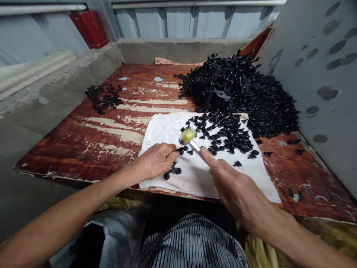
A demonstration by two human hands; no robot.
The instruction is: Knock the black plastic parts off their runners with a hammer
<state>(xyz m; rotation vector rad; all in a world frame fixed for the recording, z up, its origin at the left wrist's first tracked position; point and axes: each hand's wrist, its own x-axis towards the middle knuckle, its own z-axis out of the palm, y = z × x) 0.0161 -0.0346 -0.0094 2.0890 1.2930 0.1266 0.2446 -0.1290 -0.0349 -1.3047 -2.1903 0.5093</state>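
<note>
My right hand (232, 182) is wrapped round the pale handle of a small mallet (189, 135), its yellow head blurred by motion. That head is over the white cloth (199, 178), just beyond my left fingertips; whether it touches a part I cannot tell. Closed in a pinch, my left hand (156, 159) grips a small black plastic part (180, 150) with a round end; my fingers hide the rest of it. Close below that hand lies a black piece with round ends (173, 171). Several loose black parts (228, 136) are scattered over the cloth's far right side.
A big heap of black parts (237, 85) rises at the back right, beside a spotted grey panel (315, 100). On the worn red-brown tabletop (67, 149), a smaller black cluster (103, 98) sits far left. A low concrete ledge (178, 51) borders the back.
</note>
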